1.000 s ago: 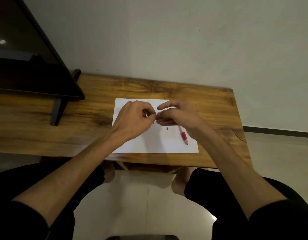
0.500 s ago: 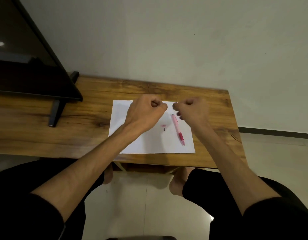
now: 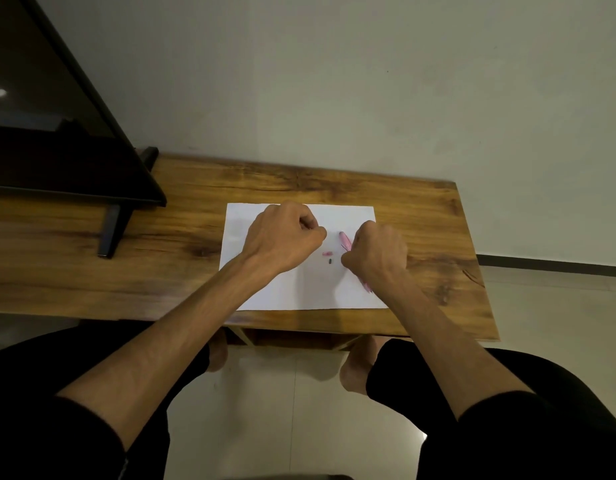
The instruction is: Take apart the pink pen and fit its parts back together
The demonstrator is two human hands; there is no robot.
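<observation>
2 hands (image 3: 329, 245) work above white paper (image 3: 265, 216) on a desk (image 3: 421, 216) – left fist curled around something unseen, right fist gripping a pink pen (image 3: 345, 240); reassembly likely needs the 2 small parts (image 3: 329, 257).

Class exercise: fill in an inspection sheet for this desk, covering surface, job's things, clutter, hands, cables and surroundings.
Surface: wooden table with a white sheet on it.
Job's things: pink pen on the sheet, partly under the right hand; small pink piece and small dark piece between the hands.
Clutter: nothing seen.
Hands: left hand and right hand curled over the sheet; contents unclear.
Cables: nothing seen.
Surroundings: dark screen, plain wall, tiled floor.
</observation>
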